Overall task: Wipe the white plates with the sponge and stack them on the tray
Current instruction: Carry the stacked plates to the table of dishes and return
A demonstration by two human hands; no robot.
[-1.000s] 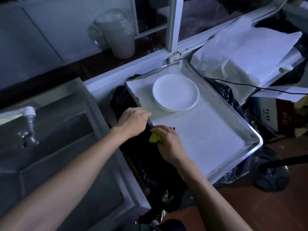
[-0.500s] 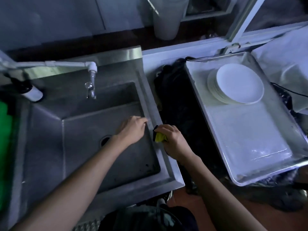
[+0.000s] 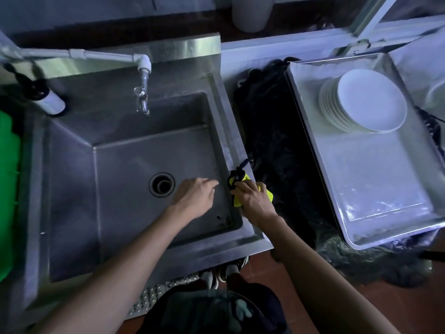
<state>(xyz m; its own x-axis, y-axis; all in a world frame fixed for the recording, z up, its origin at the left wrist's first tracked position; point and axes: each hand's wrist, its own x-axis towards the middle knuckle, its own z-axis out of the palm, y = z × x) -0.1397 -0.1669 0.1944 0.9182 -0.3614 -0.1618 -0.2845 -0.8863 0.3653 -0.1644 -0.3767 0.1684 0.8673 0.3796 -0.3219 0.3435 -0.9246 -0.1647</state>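
**Sponge at the sink edge, plates stacked well off to the right**

We hold the yellow sponge (image 3: 243, 189) in our right hand (image 3: 255, 201), fingers curled over it, at the right rim of the steel sink (image 3: 134, 165). Our left hand (image 3: 195, 196) hangs over the basin with nothing in it, fingers loosely bent, forefinger reaching toward the sponge.

The white plates (image 3: 366, 102) sit stacked at the far end of the metal tray (image 3: 361, 189), well apart from both hands. No plate shows in the sink, so we judge the wiping may be nearly over, though we cannot be sure.

Risks as we see them: the stack leans toward the tray's left, so setting another plate on it carelessly could slide it. The sponge sits right on the rim; a loose grip would drop it into the basin or onto the black plastic sheeting (image 3: 277, 141) between sink and tray. A dark cord or strap near the sponge could snag our fingers.

Around us: the faucet (image 3: 143, 92) over the basin, the drain (image 3: 161, 184), a bottle (image 3: 48, 100) at the left corner, something green (image 3: 8, 189) at the far left. The sheeting lies between us and the tray.
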